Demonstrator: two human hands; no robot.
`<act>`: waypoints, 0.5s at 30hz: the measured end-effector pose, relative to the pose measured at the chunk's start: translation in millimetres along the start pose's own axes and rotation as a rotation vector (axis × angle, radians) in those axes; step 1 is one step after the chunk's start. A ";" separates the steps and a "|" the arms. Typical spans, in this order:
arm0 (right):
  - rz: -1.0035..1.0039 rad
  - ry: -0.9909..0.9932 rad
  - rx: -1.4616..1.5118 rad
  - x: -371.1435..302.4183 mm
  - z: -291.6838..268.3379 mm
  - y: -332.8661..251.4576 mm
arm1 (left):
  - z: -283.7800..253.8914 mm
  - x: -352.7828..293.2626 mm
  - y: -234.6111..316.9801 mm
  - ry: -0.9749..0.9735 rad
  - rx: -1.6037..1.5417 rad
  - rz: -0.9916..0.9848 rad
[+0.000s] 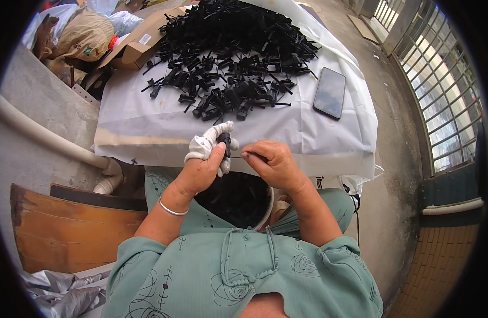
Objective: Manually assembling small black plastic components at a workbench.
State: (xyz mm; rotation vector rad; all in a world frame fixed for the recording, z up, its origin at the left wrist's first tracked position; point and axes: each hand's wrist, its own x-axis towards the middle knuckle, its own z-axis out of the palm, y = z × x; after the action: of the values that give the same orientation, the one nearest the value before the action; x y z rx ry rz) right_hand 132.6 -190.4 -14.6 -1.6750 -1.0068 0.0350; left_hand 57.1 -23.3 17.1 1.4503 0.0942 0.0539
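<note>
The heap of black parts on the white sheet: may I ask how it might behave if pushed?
The heap of black parts would probably snag and move in clumps, since thin stalks jut out all over. Pieces at its near edge may slide separately, lying loosely on the plastic-looking white sheet.

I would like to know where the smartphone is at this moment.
In the head view, the smartphone lies on the right side of the white-covered table, just right of the pile of black parts.

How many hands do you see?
2. The left hand, partly in a white glove, holds a black part; the right hand, to its right, pinches a thin dark strand. No others show.
</note>
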 end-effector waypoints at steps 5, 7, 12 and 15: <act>0.085 -0.073 0.068 4.4 -2.9 -12.1 | 2.5 -8.4 -1.5 -0.062 0.238 -0.005; 0.180 -0.110 0.248 3.9 -8.1 -15.1 | 0.3 -7.1 0.0 -0.015 0.070 -0.048; -0.024 -0.084 0.161 3.2 -7.4 -9.7 | -5.9 -6.8 -1.1 0.003 -0.227 -0.118; -0.003 -0.031 0.158 4.3 -4.5 -16.6 | -8.1 -9.0 -1.2 -0.122 -0.074 -0.070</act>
State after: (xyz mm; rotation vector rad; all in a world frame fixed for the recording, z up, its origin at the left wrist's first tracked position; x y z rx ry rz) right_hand 127.8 -191.0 2.4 -1.5334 -1.0038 0.1357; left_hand 47.3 -16.3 15.2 1.3719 0.0431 -0.0877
